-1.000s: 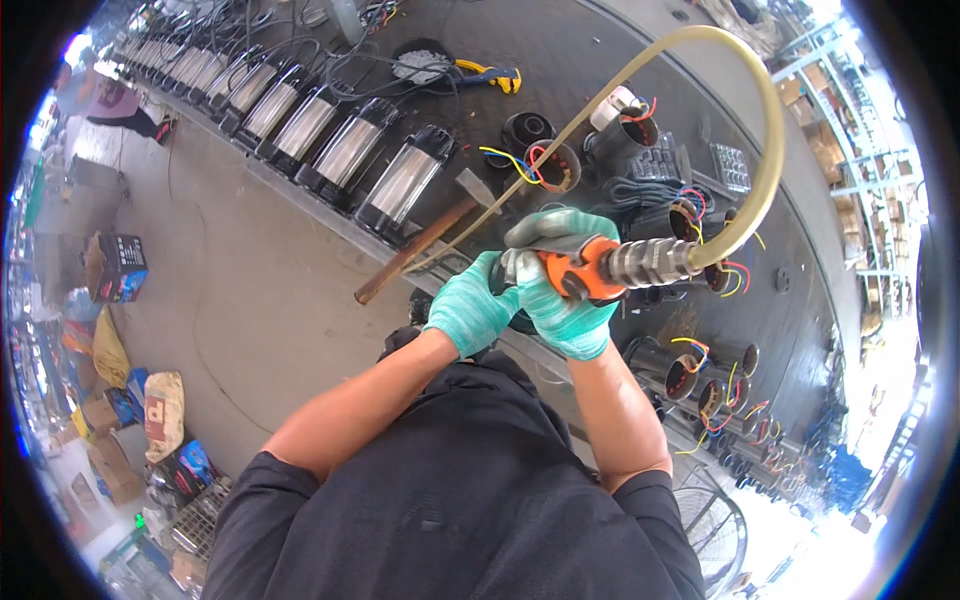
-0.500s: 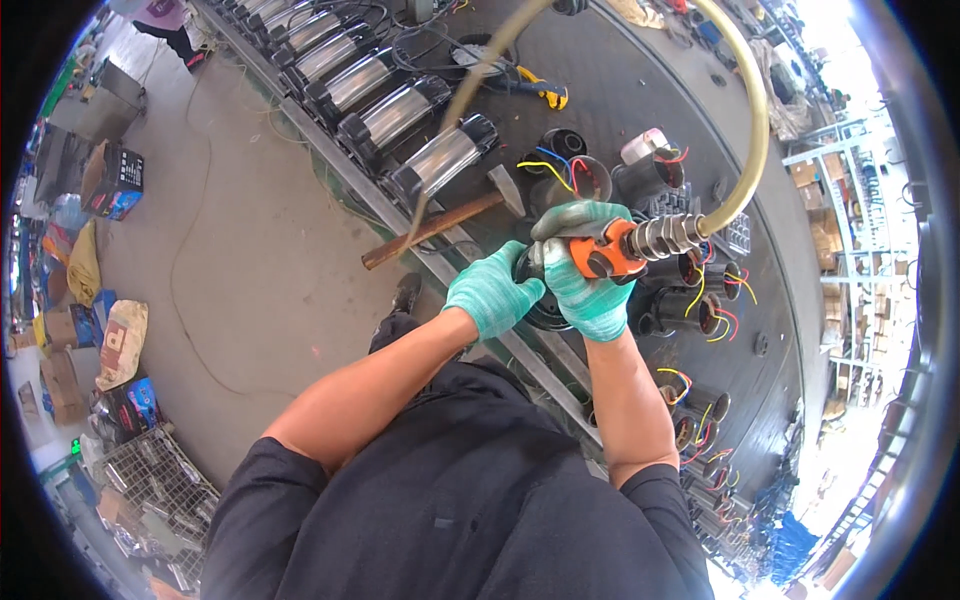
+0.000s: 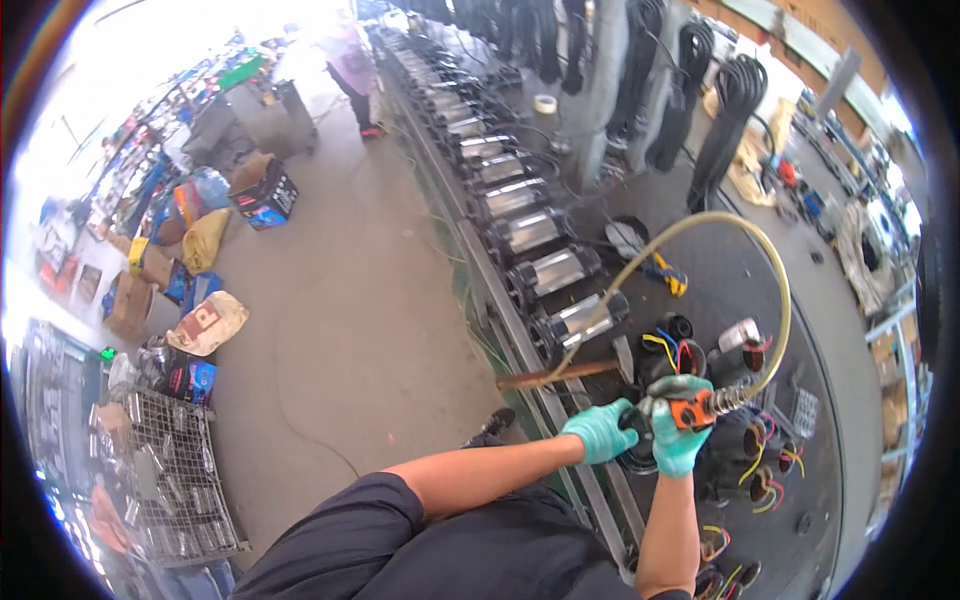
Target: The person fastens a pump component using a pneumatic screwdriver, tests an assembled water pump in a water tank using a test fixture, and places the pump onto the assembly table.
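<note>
My right hand (image 3: 676,440), in a green glove, is closed around the orange grip of an air tool (image 3: 692,412) and holds it over the dark workbench (image 3: 820,330). My left hand (image 3: 600,430), also gloved, is wrapped around the tool's black front end, fingers curled shut on it; I cannot tell what lies under that hand. A yellowish hose (image 3: 770,290) leaves the metal spring fitting at the back of the tool, arches up and over, and runs back down across the bench edge.

Judged state of the work: the tool is pressed down at a black round part (image 3: 640,455) at the near edge of the bench, so I judge 1 unit to be in hand. Just beside it stand several black motor shells (image 3: 760,440) with red, yellow and blue wires loose at their mouths; these look unfinished. Further along the bench, a row of steel-bodied pump units (image 3: 545,270) lies side by side and looks more complete. A hammer (image 3: 570,372) rests near my left hand, untouched.
</note>
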A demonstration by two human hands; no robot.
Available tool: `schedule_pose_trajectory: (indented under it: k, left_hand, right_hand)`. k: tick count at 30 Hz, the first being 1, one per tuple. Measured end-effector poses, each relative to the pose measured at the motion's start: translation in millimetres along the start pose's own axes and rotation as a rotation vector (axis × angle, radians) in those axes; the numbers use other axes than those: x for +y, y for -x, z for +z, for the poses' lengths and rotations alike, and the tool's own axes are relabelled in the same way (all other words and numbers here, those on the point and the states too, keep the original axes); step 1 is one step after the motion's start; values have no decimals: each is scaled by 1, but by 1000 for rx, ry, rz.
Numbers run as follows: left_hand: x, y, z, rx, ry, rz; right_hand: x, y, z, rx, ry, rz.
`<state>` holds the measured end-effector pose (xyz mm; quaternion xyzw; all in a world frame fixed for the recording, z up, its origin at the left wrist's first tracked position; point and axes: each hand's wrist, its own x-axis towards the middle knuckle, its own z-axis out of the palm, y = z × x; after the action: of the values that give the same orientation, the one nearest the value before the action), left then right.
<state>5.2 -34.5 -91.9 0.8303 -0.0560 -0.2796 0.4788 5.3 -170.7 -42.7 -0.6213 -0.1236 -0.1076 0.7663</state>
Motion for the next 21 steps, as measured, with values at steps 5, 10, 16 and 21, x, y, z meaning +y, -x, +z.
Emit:
schedule_pose_trajectory:
  k: [5, 10, 16, 21]
  left_hand:
    - [-1, -5, -1, -4, -2, 0]
    - [-6, -13, -10, -131, -91, 55]
    - [-21, -29, -5, -193, -28, 113]
    - [-26, -43, -5, -268, 15, 127]
  right_hand:
    - [-41, -20, 8, 84, -40, -113]
    - [-81, -15, 7, 266, -82, 109]
    - [-51, 37, -37, 258, 98, 404]
    - [-62, 36, -11, 344, 251, 665]
